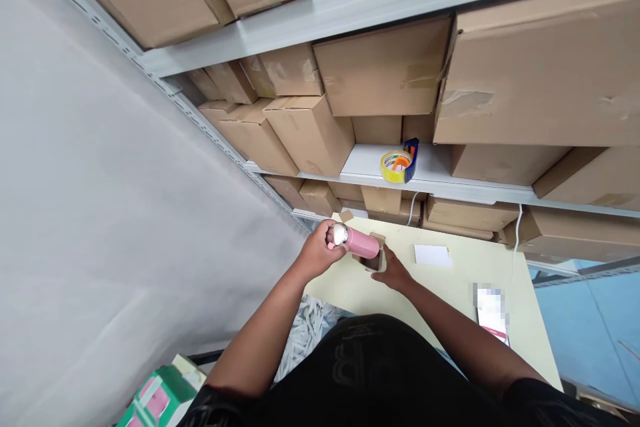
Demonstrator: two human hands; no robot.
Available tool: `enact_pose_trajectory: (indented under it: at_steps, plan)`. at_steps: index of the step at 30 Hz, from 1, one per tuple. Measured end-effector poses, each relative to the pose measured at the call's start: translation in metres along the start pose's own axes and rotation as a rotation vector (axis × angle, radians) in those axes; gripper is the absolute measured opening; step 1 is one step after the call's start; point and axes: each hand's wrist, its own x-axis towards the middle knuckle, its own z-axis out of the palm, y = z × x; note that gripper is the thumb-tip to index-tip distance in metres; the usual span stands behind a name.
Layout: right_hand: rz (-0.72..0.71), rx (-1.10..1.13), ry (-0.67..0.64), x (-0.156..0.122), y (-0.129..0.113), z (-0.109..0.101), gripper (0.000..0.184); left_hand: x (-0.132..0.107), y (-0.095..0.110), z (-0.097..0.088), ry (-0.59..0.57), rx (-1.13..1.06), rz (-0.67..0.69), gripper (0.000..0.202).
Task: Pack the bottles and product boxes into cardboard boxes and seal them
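Note:
A pink bottle with a shiny silver cap lies tilted above the table, its capped end in the fingers of my left hand. The bottle's other end is at the mouth of a small open cardboard box; whether it is partly inside I cannot tell. My right hand grips that box from its right side, thumb and fingers around it. Part of the box is hidden behind the bottle and my hand.
The pale table carries a white card and a phone-like item, partly blurred. A tape dispenser sits on the metal shelf among cardboard boxes. Shredded paper and a green box lie lower left.

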Motion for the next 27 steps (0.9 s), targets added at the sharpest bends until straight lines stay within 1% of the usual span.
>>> enact_pose_trajectory:
  at_steps: [2,5,7,9,10,12,13,14,15,17,18,20,21,23,25,27]
  plan:
    - [0.105,-0.028,0.009,-0.012,0.015,-0.006,0.104,-0.01,-0.012,-0.006,0.021,-0.112,0.017,0.043]
    - [0.23,-0.035,0.04,-0.033,0.031,-0.014,0.094,-0.021,-0.035,-0.011,-0.018,-0.231,0.025,0.045]
    - [0.279,-0.035,0.071,-0.047,0.032,-0.016,0.09,-0.027,-0.049,-0.016,-0.058,-0.266,0.028,0.046]
    - [0.314,-0.046,0.123,-0.061,0.023,-0.013,0.085,-0.031,-0.061,-0.021,-0.099,-0.304,0.043,0.045]
    - [0.327,-0.05,0.157,-0.068,0.015,-0.011,0.08,-0.032,-0.066,-0.023,-0.122,-0.331,0.054,0.046]
    - [0.32,-0.019,0.219,-0.083,-0.009,-0.004,0.063,-0.035,-0.072,-0.027,-0.182,-0.387,0.078,0.046]
    - [0.289,0.028,0.229,-0.09,-0.025,0.0,0.056,-0.036,-0.075,-0.028,-0.217,-0.414,0.088,0.048]
    - [0.243,0.099,0.21,-0.097,-0.042,0.005,0.051,-0.037,-0.076,-0.029,-0.252,-0.439,0.095,0.048]
    - [0.183,0.192,0.167,-0.103,-0.061,0.011,0.051,-0.037,-0.077,-0.029,-0.285,-0.465,0.102,0.049]
    - [0.076,0.382,0.031,-0.113,-0.101,0.026,0.059,-0.037,-0.078,-0.029,-0.335,-0.526,0.118,0.047]
    - [0.037,0.441,-0.023,-0.116,-0.119,0.034,0.063,-0.036,-0.078,-0.028,-0.35,-0.56,0.128,0.045]
    - [0.004,0.449,-0.081,-0.119,-0.149,0.052,0.069,-0.035,-0.079,-0.027,-0.368,-0.626,0.134,0.043]
    - [0.011,0.427,-0.084,-0.12,-0.159,0.061,0.071,-0.035,-0.081,-0.026,-0.372,-0.655,0.124,0.044]
    - [0.041,0.378,-0.052,-0.122,-0.172,0.075,0.07,-0.037,-0.085,-0.024,-0.381,-0.712,0.094,0.051]
    - [0.051,0.352,0.011,-0.125,-0.176,0.084,0.068,-0.043,-0.09,-0.018,-0.405,-0.784,0.107,0.066]
    - [0.042,0.309,0.09,-0.13,-0.176,0.087,0.068,-0.052,-0.094,-0.009,-0.436,-0.848,0.149,0.081]
